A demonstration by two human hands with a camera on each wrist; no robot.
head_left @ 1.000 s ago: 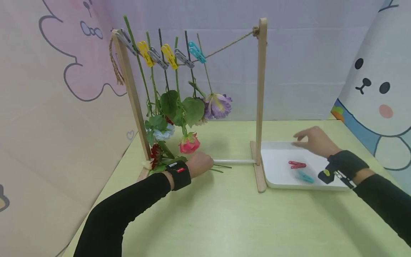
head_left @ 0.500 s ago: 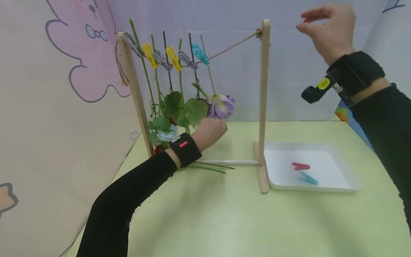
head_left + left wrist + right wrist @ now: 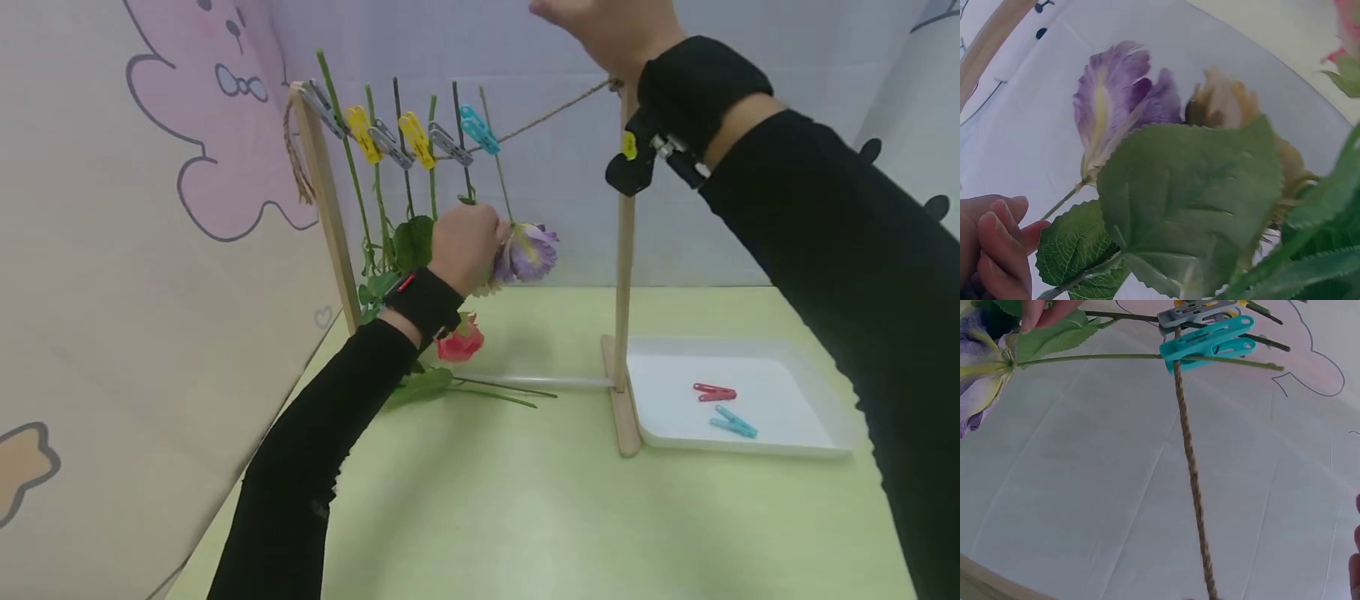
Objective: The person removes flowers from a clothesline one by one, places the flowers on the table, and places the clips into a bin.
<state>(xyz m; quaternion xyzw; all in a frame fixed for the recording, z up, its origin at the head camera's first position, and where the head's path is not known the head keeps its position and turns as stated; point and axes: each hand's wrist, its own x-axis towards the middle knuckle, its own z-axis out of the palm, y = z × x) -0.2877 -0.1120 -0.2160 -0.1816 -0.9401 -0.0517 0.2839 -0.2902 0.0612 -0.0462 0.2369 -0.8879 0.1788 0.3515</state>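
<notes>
A twine line (image 3: 558,112) runs across a wooden frame, with several flowers hanging head down from clothespins. At its right end, a turquoise clothespin (image 3: 480,130) grips the stem of a purple flower (image 3: 534,252). My left hand (image 3: 467,246) is among the hanging stems, left of that flower. In the left wrist view, its curled fingers (image 3: 1000,247) lie beside a small green leaf (image 3: 1075,240); whether they pinch anything is unclear. My right hand (image 3: 618,32), partly cut off by the top edge, is raised near the right post with its fingers extended and nothing visible in it.
A white tray (image 3: 660,433) right of the frame holds a red clothespin (image 3: 715,392) and a turquoise one (image 3: 735,422). Loose green stems (image 3: 495,398) lie by the frame's bottom bar. A pink flower (image 3: 461,340) hangs low, below my left wrist.
My left hand has risen from the loose stems by the bottom bar to the hanging stems. The right hand has lifted from above the tray and moved left to the right post.
</notes>
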